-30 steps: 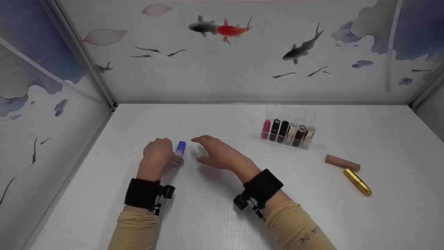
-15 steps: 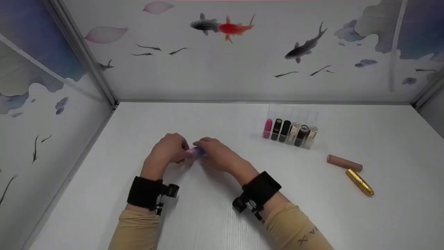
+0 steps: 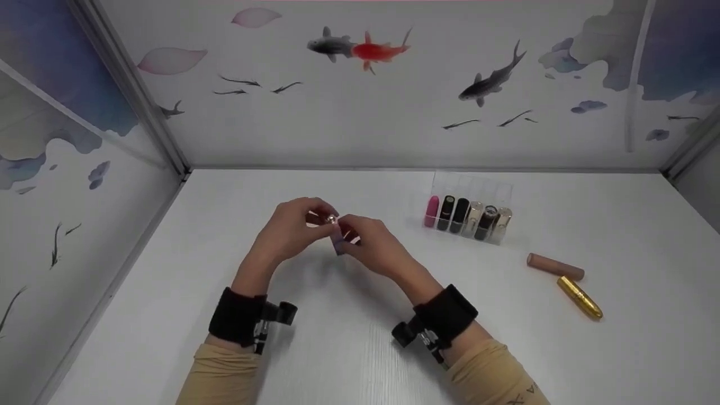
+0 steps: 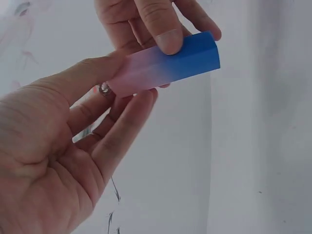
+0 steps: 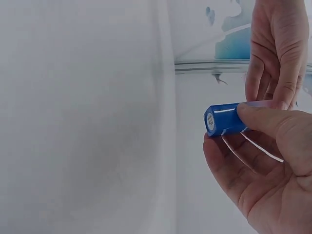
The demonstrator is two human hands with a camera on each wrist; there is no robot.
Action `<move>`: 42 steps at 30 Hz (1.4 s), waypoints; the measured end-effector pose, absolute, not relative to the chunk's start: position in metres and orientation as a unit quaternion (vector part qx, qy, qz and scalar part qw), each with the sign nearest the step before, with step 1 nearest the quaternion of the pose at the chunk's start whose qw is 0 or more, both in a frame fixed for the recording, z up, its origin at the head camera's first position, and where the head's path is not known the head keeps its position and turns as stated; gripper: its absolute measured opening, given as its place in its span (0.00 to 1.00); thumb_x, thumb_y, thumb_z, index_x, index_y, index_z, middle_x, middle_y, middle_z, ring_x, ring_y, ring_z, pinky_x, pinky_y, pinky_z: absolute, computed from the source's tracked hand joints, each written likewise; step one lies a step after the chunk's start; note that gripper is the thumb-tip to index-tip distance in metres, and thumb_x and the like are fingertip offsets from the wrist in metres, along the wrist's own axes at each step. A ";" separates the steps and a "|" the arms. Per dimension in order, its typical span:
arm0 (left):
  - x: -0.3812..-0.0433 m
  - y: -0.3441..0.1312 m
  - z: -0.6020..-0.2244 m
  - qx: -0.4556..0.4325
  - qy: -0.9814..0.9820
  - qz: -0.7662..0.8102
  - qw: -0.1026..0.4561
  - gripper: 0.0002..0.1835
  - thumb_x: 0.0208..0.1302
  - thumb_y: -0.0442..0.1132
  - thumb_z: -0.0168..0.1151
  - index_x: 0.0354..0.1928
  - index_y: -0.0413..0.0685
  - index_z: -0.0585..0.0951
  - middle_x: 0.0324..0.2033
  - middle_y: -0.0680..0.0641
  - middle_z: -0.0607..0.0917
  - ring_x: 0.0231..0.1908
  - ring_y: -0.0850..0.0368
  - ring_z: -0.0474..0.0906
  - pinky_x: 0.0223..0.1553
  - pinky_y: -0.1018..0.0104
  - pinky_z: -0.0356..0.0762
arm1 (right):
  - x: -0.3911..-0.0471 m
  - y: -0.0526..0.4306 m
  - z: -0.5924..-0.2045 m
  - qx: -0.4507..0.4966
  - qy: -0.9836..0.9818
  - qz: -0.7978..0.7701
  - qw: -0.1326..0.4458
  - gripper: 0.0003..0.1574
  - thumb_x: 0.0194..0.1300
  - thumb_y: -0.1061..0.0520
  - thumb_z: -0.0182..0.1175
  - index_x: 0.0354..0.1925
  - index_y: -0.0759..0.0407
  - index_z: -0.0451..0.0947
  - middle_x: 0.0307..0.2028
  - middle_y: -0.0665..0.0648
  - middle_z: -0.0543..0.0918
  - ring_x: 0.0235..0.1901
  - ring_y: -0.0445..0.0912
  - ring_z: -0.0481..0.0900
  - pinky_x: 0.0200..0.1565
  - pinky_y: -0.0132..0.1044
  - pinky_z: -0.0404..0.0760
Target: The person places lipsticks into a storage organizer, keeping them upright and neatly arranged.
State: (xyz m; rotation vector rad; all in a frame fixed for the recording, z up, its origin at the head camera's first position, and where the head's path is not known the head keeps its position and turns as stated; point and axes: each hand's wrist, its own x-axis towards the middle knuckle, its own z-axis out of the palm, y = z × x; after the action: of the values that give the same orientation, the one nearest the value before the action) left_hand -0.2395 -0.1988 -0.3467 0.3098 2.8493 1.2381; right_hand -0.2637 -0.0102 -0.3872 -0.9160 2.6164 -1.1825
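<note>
Held between both hands above the white table point(image 3: 337, 360) is a faceted lipstick tube point(image 4: 195, 57), its colour fading from pink to blue. My left hand point(image 3: 292, 228) pinches the pink end between thumb and fingers. On the blue part, the thumb and fingers of my right hand point(image 3: 377, 244) grip it. A round pale label point(image 5: 210, 122) marks the blue end face in the right wrist view. At the pink end a small shiny bit shows by the left fingers; most of that end is hidden.
A clear compartment holder point(image 3: 471, 181) stands at the back right with several lipsticks, among them a pink one point(image 3: 431, 211). To its front right lie a brown tube point(image 3: 556, 266) and a gold tube point(image 3: 579, 298). Printed panels point(image 3: 360, 124) border the table behind and at the left.
The lipstick tube has come up off the table and to the right in my left hand. My right hand, apart from it a second ago, now grips it too. The tube has been turned.
</note>
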 end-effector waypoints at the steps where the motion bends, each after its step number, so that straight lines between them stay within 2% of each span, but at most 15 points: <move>1: -0.239 -0.196 -0.347 0.108 0.907 0.408 -0.002 0.14 0.65 0.46 0.67 0.51 0.54 0.84 0.48 0.51 0.86 0.53 0.53 0.84 0.53 0.54 0.83 | -0.263 -0.006 -0.385 -0.303 0.864 -0.398 0.060 0.19 0.70 0.58 0.62 0.58 0.57 0.77 0.49 0.56 0.85 0.49 0.48 0.83 0.54 0.42 0.84; 7: -0.235 -0.175 -0.344 0.138 0.876 0.457 -0.065 0.18 0.65 0.47 0.67 0.56 0.54 0.80 0.50 0.53 0.85 0.54 0.59 0.83 0.56 0.60 0.83 | -0.257 0.021 -0.367 -0.302 0.853 -0.425 0.034 0.21 0.70 0.58 0.62 0.60 0.55 0.76 0.50 0.55 0.86 0.49 0.47 0.84 0.55 0.43 0.84; 11: -0.231 -0.156 -0.338 0.138 0.848 0.503 -0.095 0.18 0.65 0.47 0.67 0.56 0.56 0.80 0.50 0.55 0.86 0.54 0.62 0.82 0.55 0.62 0.84 | -0.252 0.039 -0.355 -0.303 0.848 -0.436 0.009 0.27 0.70 0.59 0.62 0.65 0.54 0.71 0.49 0.56 0.87 0.49 0.48 0.86 0.55 0.44 0.85; 16: -0.230 -0.132 -0.336 0.145 0.825 0.527 -0.144 0.17 0.67 0.46 0.66 0.56 0.55 0.81 0.50 0.54 0.84 0.52 0.62 0.81 0.51 0.65 0.85 | -0.249 0.057 -0.344 -0.302 0.842 -0.446 -0.029 0.33 0.71 0.59 0.60 0.71 0.52 0.64 0.50 0.57 0.88 0.50 0.48 0.86 0.54 0.46 0.85; 20: -0.232 -0.112 -0.335 0.156 0.825 0.515 -0.172 0.18 0.70 0.44 0.63 0.60 0.54 0.80 0.51 0.50 0.82 0.51 0.60 0.80 0.49 0.68 0.85 | -0.250 0.070 -0.339 -0.296 0.843 -0.445 -0.070 0.33 0.71 0.59 0.60 0.71 0.52 0.64 0.52 0.59 0.86 0.50 0.50 0.86 0.53 0.46 0.86; 25: -0.235 -0.089 -0.332 0.183 0.821 0.513 -0.172 0.20 0.74 0.41 0.57 0.65 0.52 0.77 0.56 0.47 0.80 0.55 0.58 0.80 0.51 0.69 0.84 | -0.254 0.085 -0.332 -0.271 0.847 -0.443 -0.114 0.30 0.71 0.60 0.60 0.68 0.54 0.67 0.55 0.60 0.83 0.48 0.50 0.87 0.50 0.44 0.87; 31: -0.242 -0.062 -0.329 0.208 0.810 0.520 -0.173 0.20 0.75 0.39 0.54 0.67 0.49 0.75 0.60 0.47 0.78 0.59 0.56 0.79 0.54 0.70 0.82 | -0.260 0.103 -0.325 -0.249 0.833 -0.470 -0.155 0.26 0.72 0.61 0.58 0.66 0.60 0.69 0.57 0.60 0.80 0.51 0.50 0.86 0.50 0.40 0.87; 35: -0.248 -0.048 -0.329 0.213 0.805 0.529 -0.164 0.20 0.75 0.34 0.52 0.66 0.49 0.75 0.61 0.46 0.78 0.60 0.55 0.78 0.55 0.71 0.81 | -0.265 0.114 -0.325 -0.226 0.834 -0.468 -0.184 0.22 0.72 0.61 0.57 0.62 0.62 0.73 0.56 0.59 0.81 0.55 0.49 0.84 0.51 0.41 0.86; 42: -0.261 -0.030 -0.334 0.205 0.813 0.525 -0.147 0.26 0.71 0.29 0.51 0.68 0.54 0.75 0.63 0.49 0.77 0.61 0.57 0.78 0.55 0.72 0.81 | -0.275 0.125 -0.331 -0.176 0.851 -0.436 -0.232 0.21 0.71 0.60 0.60 0.60 0.62 0.75 0.53 0.59 0.84 0.51 0.50 0.83 0.51 0.47 0.86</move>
State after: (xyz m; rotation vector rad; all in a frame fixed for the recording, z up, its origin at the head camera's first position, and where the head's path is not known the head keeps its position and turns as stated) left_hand -0.2611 -0.0303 -0.3345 0.7128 2.8234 1.8240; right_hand -0.2753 0.1251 -0.3311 -0.6543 3.1593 -1.6191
